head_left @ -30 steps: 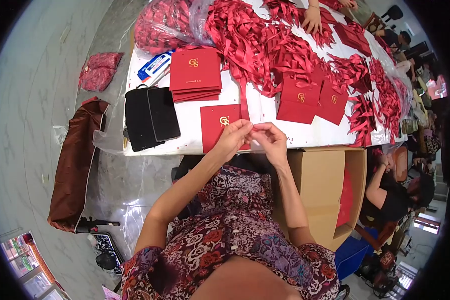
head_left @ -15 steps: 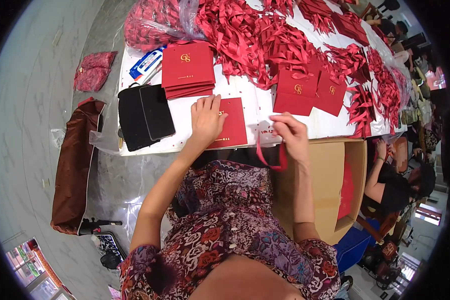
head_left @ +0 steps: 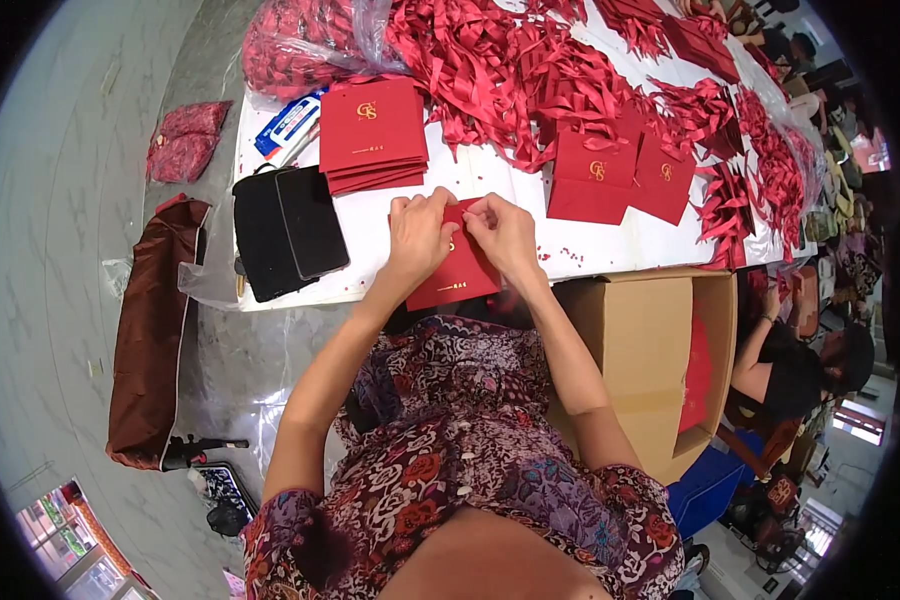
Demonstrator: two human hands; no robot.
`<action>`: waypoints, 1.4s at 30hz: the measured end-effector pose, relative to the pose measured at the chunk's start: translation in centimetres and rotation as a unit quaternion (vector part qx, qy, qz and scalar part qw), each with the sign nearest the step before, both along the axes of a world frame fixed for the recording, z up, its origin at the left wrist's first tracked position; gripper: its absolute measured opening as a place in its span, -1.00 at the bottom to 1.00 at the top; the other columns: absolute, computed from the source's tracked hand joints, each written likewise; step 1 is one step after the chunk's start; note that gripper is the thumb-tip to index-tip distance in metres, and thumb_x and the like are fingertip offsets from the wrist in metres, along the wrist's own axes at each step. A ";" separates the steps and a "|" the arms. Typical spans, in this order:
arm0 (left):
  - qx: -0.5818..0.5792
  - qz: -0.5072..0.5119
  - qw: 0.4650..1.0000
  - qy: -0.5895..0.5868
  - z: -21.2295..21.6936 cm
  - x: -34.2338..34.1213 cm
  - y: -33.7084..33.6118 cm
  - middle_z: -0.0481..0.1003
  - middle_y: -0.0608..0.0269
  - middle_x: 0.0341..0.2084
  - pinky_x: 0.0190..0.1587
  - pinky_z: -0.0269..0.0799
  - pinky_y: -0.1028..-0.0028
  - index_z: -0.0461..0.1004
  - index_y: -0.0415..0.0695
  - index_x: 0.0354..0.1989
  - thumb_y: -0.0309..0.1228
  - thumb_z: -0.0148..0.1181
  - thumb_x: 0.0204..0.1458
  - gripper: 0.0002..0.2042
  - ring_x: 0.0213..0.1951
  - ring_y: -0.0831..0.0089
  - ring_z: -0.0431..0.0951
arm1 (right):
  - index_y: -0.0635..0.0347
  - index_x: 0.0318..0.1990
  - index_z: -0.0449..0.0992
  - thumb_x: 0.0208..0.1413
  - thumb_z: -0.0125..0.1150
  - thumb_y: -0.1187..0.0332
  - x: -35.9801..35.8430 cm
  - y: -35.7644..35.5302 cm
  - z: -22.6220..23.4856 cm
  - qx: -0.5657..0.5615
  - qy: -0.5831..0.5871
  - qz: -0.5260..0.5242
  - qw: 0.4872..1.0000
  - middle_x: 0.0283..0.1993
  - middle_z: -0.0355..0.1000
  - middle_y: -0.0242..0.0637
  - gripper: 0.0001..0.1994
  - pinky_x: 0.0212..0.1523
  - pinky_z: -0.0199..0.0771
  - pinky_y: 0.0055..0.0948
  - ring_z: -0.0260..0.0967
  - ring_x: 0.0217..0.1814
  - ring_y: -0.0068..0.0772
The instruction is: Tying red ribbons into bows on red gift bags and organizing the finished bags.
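A flat red paper bag (head_left: pixel 457 268) with gold print lies tilted at the table's near edge, its lower edge reaching over it. At the bag's upper left, my left hand (head_left: pixel 420 238) grips its top edge with curled fingers. My right hand (head_left: pixel 505 238) is closed in a pinch at the upper right of the same bag, close beside the left. What sits between the right fingertips is mostly hidden; a blurred reddish strip, seemingly the ribbon, shows below the right wrist. Behind the left hand stands a stack of matching red bags (head_left: pixel 372 130).
A black pouch (head_left: pixel 288 235) lies left of my hands, with a blue-white packet (head_left: pixel 292 128) behind it. Loose red ribbons (head_left: pixel 490 75) heap across the far table. More red bags (head_left: pixel 590 178) lie right. An open cardboard box (head_left: pixel 630 350) stands beside me; a co-worker (head_left: pixel 770 350) sits further right.
My right hand has moved left and away from me, from beside the bag to its top edge, bringing the ribbon along. The bag has tilted and shifted slightly toward me.
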State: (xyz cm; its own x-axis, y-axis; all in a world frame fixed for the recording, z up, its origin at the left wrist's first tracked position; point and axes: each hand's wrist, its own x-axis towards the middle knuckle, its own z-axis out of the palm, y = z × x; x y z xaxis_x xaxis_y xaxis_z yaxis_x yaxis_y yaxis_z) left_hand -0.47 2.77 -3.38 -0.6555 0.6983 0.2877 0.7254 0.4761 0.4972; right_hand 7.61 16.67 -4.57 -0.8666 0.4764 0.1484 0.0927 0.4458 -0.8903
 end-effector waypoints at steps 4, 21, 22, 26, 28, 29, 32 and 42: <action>0.017 0.007 0.999 0.031 0.4 0.8 0.3 0.49 0.13 -0.51 -0.11 0.17 0.24 0.43 -0.12 -0.22 -0.51 0.27 -0.10 -0.76 -0.33 0.18 0.48 | 0.31 -0.33 0.55 0.01 0.32 0.41 0.1 0.2 0.8 0.051 -0.020 0.007 0.998 -0.49 0.55 -0.21 -0.86 -0.41 0.47 -0.40 0.51 -0.48 -0.41; 0.051 -0.053 0.997 -0.015 0.4 -0.3 -0.9 0.50 0.17 -0.54 -0.10 0.17 0.28 0.50 -0.09 -0.29 -0.55 0.22 -0.13 -0.80 -0.40 0.19 0.47 | 0.25 -0.37 0.58 -0.09 0.48 0.36 0.6 0.0 2.3 0.120 -0.020 0.010 0.993 -0.49 0.49 -0.31 -0.79 -0.41 0.43 -0.44 0.47 -0.45 -0.49; 0.040 -0.076 0.996 -0.034 0.6 -0.4 -1.0 0.50 0.17 -0.55 -0.09 0.17 0.28 0.50 -0.08 -0.29 -0.55 0.22 -0.13 -0.81 -0.42 0.19 0.47 | 0.25 -0.37 0.58 -0.09 0.48 0.36 0.7 0.3 2.3 0.120 -0.020 0.009 0.992 -0.49 0.49 -0.31 -0.79 -0.41 0.43 -0.44 0.47 -0.45 -0.49; -0.003 -0.101 0.994 -0.041 2.0 -0.8 -1.3 0.50 0.18 -0.49 -0.09 0.17 0.29 0.51 -0.08 -0.30 -0.55 0.20 -0.12 -0.83 -0.35 0.22 0.48 | 0.20 -0.36 0.65 0.02 0.39 0.29 0.3 2.2 1.0 0.080 -0.050 0.079 0.992 -0.49 0.46 -0.28 -0.83 -0.38 0.39 -0.39 0.43 -0.44 -0.39; 0.031 -0.119 0.992 0.019 2.6 -0.5 -1.3 0.46 0.21 -0.43 -0.08 0.18 0.28 0.51 -0.09 -0.32 -0.56 0.18 -0.10 -0.85 -0.28 0.26 0.47 | 0.20 -0.31 0.69 0.11 0.30 0.21 0.0 3.6 0.4 -0.036 -0.060 0.136 0.988 -0.48 0.52 -0.28 -0.77 -0.40 0.36 -0.45 0.42 -0.48 -0.45; 0.031 -0.120 0.992 0.019 2.7 -0.4 -1.3 0.46 0.21 -0.43 -0.08 0.18 0.28 0.51 -0.09 -0.32 -0.56 0.18 -0.10 -0.85 -0.28 0.26 0.47 | 0.20 -0.31 0.69 0.11 0.30 0.21 -0.4 4.2 0.2 -0.036 -0.060 0.134 0.988 -0.48 0.52 -0.28 -0.77 -0.40 0.36 -0.45 0.42 -0.48 -0.45; -0.004 -0.139 0.989 0.048 2.9 -0.2 -0.9 0.43 0.25 -0.37 -0.03 0.16 0.30 0.53 -0.09 -0.28 -0.53 0.20 -0.06 -0.85 -0.21 0.28 0.44 | 0.29 -0.34 0.68 0.15 0.26 0.28 -1.3 4.9 -0.8 -0.165 -0.124 0.220 0.953 -0.57 0.50 -0.45 -0.77 -0.49 0.30 -0.58 0.27 -0.53 -0.75; 0.037 -0.139 0.990 0.005 2.8 0.2 -0.5 0.45 0.30 -0.44 -0.06 0.13 0.34 0.53 -0.05 -0.35 -0.38 0.34 -0.09 -0.86 -0.28 0.30 0.44 | 0.30 -0.51 0.61 0.01 0.30 0.26 -3.0 4.2 -2.1 -0.170 -0.100 0.018 0.980 -0.66 0.39 -0.47 -0.75 -0.51 0.28 -0.52 0.28 -0.57 -0.70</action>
